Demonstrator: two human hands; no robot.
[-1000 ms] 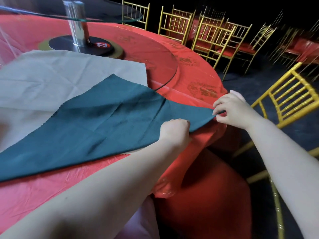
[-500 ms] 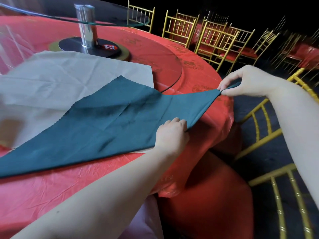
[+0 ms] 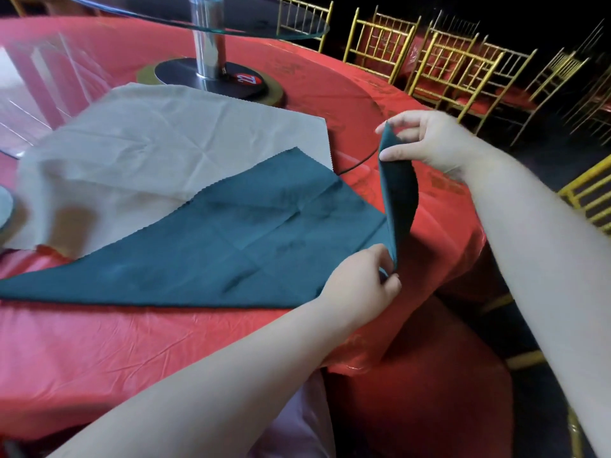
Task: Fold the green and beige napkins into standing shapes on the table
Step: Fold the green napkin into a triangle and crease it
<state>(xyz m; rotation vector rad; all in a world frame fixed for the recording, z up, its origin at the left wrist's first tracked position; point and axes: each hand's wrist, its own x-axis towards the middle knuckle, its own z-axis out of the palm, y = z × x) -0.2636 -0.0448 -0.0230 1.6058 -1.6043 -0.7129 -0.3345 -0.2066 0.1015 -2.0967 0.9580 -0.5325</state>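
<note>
Near edge: wrinkled red tablecloth [image 3: 132,342], draping over the table's rim at the right. Left hand [image 3: 360,279] sits at the near right end of the green napkin [image 3: 231,239], thumb and fingers pinching the cloth just where it bends upward. The green napkin lies flat as a long triangle, its long edge toward the viewer and its left tip running out of view. Its right tip is lifted off the table and curves up as a standing flap. Right hand [image 3: 429,140] is raised above the table and grasps the top of that flap, the tip pinched between thumb and fingers. Beyond lies the beige napkin [image 3: 148,153], spread flat and creased, its near part under the green one. Behind it is a dark round base [image 3: 178,71] with a red tag [image 3: 248,79] marked 22. A metal post [image 3: 208,44] rises from the base to a glass turntable [image 3: 258,21]. Far side: gold chairs [image 3: 456,64] with red seats, in a dark room.
</note>
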